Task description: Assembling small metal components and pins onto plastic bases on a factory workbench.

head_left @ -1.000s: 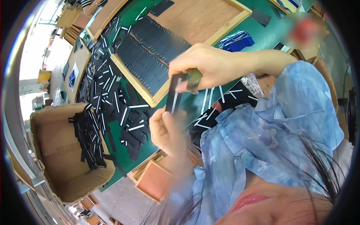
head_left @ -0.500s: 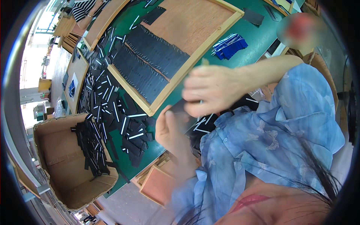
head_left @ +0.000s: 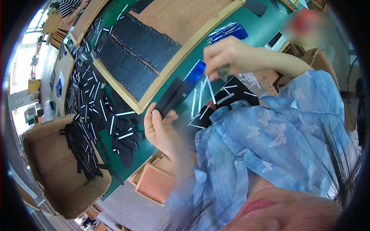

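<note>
My left hand [head_left: 160, 129] pinches a flat black rectangular piece [head_left: 169, 99] between thumb and fingers, held up near the frame's corner. My right hand [head_left: 231, 57] is curled shut round a small greenish-grey pointed tool [head_left: 223, 72], its kind unclear. By those fingertips is a blue shiny strip [head_left: 195, 76]; whether it is held or lies on the table I cannot tell. Below the right hand, white strips [head_left: 209, 90] stand out against black sheets [head_left: 235, 96] near my body. A wooden-framed board [head_left: 185, 54] bears rows of black pieces [head_left: 138, 54] with short metallic tabs along their edges.
A heap of black pieces with white strips [head_left: 96, 96] covers the table's left part. A cardboard box [head_left: 42, 146] stands at its edge. A blue stack [head_left: 229, 32] lies beyond the frame. Another person's arm [head_left: 75, 13] shows at the far left.
My hands have moved apart: the right one went up and right, away from the black piece. The left still holds that piece. The blue strip has come into sight between them.
</note>
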Available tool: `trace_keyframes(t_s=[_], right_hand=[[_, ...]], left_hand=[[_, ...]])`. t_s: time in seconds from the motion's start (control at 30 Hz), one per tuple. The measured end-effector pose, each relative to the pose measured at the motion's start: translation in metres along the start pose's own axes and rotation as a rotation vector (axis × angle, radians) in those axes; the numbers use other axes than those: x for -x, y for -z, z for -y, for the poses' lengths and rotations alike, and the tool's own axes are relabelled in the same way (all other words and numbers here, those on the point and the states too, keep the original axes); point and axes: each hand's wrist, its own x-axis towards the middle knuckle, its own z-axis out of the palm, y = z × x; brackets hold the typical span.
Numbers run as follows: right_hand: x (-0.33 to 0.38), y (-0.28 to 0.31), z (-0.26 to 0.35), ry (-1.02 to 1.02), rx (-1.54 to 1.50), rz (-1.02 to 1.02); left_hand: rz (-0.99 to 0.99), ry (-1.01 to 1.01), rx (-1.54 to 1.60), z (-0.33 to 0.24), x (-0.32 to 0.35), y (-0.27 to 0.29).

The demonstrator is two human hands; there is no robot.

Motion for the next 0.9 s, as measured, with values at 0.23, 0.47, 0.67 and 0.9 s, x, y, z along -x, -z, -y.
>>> trace_keyframes(t_s=[0.23, 0.47, 0.67, 0.9], right_hand=[[-0.007, -0.007, -0.020, -0.151, 0.065, 0.043], [-0.009, -0.009, -0.025, -0.138, 0.104, 0.075], [-0.006, 0.000, -0.016, 0.089, 0.287, 0.009], [-0.009, 0.005, 0.011, 0.344, 0.227, -0.093]], left_hand=[[-0.067, -0.084, -0.063, 0.001, 0.004, 0.010], [-0.106, -0.115, -0.054, 0.003, 0.005, 0.018], [-0.103, -0.121, -0.042, 0.006, -0.002, 0.026], [0.046, 0.050, 0.010, 0.011, -0.003, 0.005]])
